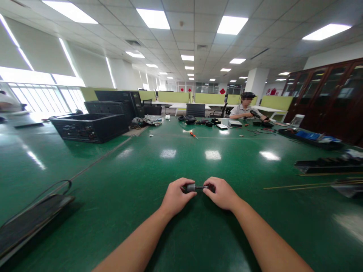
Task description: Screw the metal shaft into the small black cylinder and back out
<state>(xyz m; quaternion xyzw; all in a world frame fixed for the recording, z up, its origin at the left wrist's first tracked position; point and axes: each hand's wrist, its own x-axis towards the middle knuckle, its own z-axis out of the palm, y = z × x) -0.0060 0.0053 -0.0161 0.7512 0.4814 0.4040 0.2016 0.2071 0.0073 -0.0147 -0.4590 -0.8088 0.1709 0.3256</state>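
Note:
Just above the green tabletop (170, 160), a small grey metal cylinder with a thin dark shaft (191, 187) lies level between my hands. The thumb and fingers of my left hand (176, 197) are closed round its thick end. My right hand (222, 194) pinches the far end of the shaft, where a shiny piece partly shows; the fingertips cover the rest. Too little of the part is visible to tell its exact kind.
A black computer case (90, 124) stands at left, with a dark flat panel (34, 223) nearer. An orange-handled screwdriver (193, 135) lies ahead. Across the table a person (244, 109) handles a dark tool. Thin rods (297, 186) and a black tray (312, 139) lie right.

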